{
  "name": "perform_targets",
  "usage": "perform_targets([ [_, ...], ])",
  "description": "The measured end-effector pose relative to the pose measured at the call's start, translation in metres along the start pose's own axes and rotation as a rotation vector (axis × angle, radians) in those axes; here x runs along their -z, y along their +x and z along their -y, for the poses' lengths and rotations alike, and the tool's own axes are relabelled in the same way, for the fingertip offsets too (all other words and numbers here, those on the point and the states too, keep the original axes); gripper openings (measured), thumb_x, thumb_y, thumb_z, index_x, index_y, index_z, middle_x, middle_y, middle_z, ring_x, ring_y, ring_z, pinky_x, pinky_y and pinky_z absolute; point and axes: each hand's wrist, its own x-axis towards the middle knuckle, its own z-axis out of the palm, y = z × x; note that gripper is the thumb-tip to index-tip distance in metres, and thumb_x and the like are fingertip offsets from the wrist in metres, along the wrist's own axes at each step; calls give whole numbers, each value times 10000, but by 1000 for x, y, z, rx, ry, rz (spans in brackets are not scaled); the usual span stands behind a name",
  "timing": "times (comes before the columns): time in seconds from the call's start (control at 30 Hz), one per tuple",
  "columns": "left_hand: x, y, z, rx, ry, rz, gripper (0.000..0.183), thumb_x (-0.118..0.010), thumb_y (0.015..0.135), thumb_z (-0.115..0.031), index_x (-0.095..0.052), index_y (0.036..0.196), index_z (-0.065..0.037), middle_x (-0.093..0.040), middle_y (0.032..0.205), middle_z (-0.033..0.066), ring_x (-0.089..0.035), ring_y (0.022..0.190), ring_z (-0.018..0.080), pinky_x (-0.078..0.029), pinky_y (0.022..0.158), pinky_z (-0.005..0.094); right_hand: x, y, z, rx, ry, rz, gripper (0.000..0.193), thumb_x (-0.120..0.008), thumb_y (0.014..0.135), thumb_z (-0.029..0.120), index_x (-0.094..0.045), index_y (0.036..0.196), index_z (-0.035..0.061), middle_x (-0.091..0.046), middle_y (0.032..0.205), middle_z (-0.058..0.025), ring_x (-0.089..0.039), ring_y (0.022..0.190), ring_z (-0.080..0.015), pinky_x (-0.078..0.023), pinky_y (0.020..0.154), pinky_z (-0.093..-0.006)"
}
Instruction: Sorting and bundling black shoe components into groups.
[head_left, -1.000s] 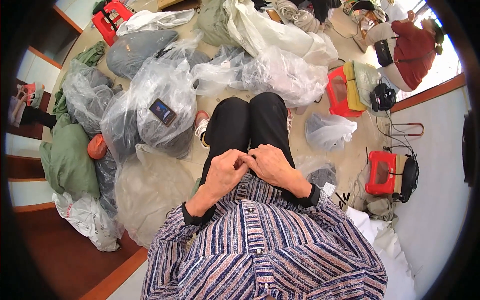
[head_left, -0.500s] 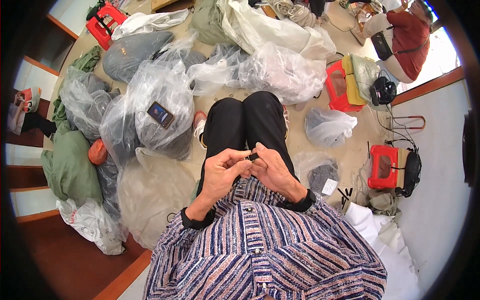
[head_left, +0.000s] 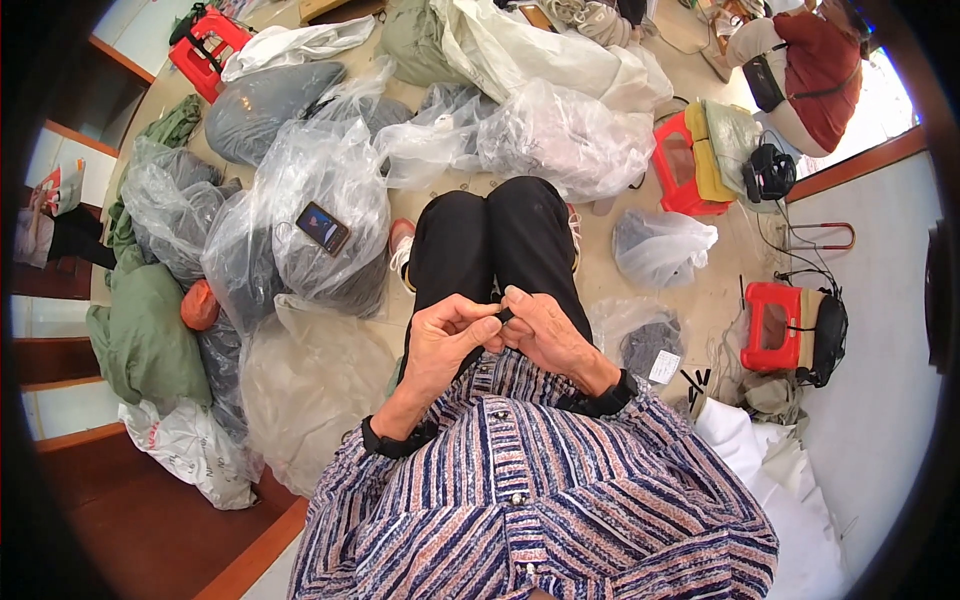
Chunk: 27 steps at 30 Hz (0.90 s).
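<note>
Over my lap, my left hand [head_left: 446, 336] and my right hand [head_left: 547, 336] meet, fingertips almost touching. Between them they pinch a small black piece [head_left: 505, 315], perhaps a strip or strap; the fingers cover most of it, so its kind does not show. Thumb and forefinger are pressed together on each hand. Black bands circle both wrists. Beneath the hands are my black trousers [head_left: 487, 240].
Clear plastic bags [head_left: 330, 190] of dark goods surround my legs, one carrying a phone [head_left: 322, 229]. To the right stand red stools [head_left: 768, 325], a small white bag [head_left: 660, 248] and several black strips [head_left: 697, 382]. One person [head_left: 815, 75] sits far right, another [head_left: 60, 235] far left.
The black piece has turned slightly and shows less between my fingers. Both hands stay almost in place. At the far left, the other person's held item has shifted; the far-right person leans differently.
</note>
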Motion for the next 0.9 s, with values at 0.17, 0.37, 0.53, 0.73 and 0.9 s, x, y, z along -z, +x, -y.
perform_targets([
  [0.17, 2, 0, 2, 2, 3, 4, 144, -596, 820, -51, -593, 935, 36, -627, 769, 89, -613, 658, 126, -513, 614, 228, -2, -2, 4, -12, -79, -22, 394, -422, 920, 351, -433, 605, 115, -268, 549, 59, -240, 537, -80, -255, 531, -260],
  [0.37, 6, 2, 5, 41, -65, 35, 153, -598, 820, -64, -595, 936, 36, -627, 774, 86, -613, 657, 133, -517, 624, 243, -3, -3, 7, -32, -53, -29, 391, -423, 919, 355, -432, 613, 112, -276, 546, 59, -249, 531, -80, -261, 536, -256],
  [0.53, 4, 3, 1, 66, -87, 23, 142, -587, 824, -43, -587, 939, 39, -628, 784, 92, -611, 653, 136, -518, 630, 250, -10, -3, 11, -33, -84, -43, 403, -399, 928, 353, -400, 606, 112, -274, 539, 49, -247, 529, -85, -264, 535, -266],
  [0.73, -2, -1, 1, 43, -42, -58, 97, -572, 800, 22, -574, 896, 37, -607, 749, 104, -597, 613, 154, -513, 586, 269, -6, -2, 5, -22, -155, 7, 420, -381, 932, 363, -365, 601, 105, -267, 525, 43, -240, 520, -86, -262, 523, -267],
  [0.9, 0, -2, 5, 48, -24, -45, 87, -570, 802, 21, -570, 888, 38, -606, 756, 108, -598, 618, 157, -513, 581, 266, -2, -3, 0, -11, -218, -16, 444, -376, 930, 374, -344, 578, 105, -271, 510, 39, -233, 506, -85, -261, 508, -265],
])
